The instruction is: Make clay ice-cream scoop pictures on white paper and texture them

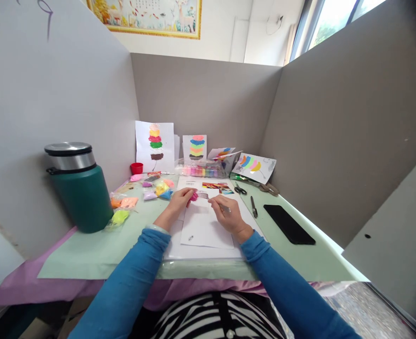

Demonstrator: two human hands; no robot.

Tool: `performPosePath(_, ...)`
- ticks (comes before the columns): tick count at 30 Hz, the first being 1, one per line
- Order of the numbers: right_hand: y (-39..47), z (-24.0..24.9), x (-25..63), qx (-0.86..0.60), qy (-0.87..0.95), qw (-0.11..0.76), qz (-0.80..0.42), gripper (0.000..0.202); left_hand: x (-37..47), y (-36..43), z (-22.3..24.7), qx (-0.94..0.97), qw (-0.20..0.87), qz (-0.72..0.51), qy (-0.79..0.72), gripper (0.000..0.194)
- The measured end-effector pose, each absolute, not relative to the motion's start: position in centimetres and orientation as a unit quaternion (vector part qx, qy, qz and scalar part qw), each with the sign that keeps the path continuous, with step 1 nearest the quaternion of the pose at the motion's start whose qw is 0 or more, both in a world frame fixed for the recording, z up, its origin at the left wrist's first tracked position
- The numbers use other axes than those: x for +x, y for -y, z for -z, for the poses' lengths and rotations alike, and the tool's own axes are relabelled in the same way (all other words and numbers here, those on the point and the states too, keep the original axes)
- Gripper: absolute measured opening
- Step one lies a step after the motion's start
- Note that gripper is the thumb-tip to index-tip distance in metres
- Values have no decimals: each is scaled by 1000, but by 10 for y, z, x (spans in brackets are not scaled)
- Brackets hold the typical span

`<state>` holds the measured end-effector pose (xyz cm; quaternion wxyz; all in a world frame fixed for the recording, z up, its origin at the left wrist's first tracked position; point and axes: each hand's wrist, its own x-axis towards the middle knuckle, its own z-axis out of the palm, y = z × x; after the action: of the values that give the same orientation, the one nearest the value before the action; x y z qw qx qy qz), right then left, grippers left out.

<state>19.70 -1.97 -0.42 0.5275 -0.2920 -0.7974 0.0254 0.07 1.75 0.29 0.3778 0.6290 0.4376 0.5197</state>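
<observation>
Between the fingertips of my left hand point(182, 201) is a small lump of magenta modelling clay point(194, 196), pinched over the upper part of a white sheet. My right hand point(227, 213) is closed around the handle of a metal fork point(203, 195). The fork's tines point left and lie close beside the clay; I cannot tell whether they touch it. Under both hands lies the white paper point(208, 228), with a small dark mark near its lower left corner. A printed sheet with a colourful picture point(216, 186) shows just beyond my hands.
On the left stand a green thermos point(82, 193), bags of coloured clay point(162, 189) and a red cup point(136, 168). Scissors point(240, 189), a pen point(253, 207) and a black phone point(289, 223) lie right. Clay pictures point(156, 146) lean at the back. Grey partitions point(208, 94) enclose the table.
</observation>
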Motion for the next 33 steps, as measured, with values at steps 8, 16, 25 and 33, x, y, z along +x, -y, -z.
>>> performPosePath(8, 18, 6, 201, -304, 742, 584, -127, 27, 1, -15, -5, 605, 404, -532, -432, 31)
performPosePath(16, 17, 5, 201, -316, 707, 587, -237, 30, 0, -19, 0, 594, 439, -536, -410, 37)
performPosePath(25, 10, 4, 195, -322, 574, 627, -416, 34, 0, -22, 3, 597, 453, -529, -398, 42)
performPosePath(33, 3, 1, 193, -282, 409, 645, -581, 21, 3, -15, -3, 570, 516, -549, -329, 45)
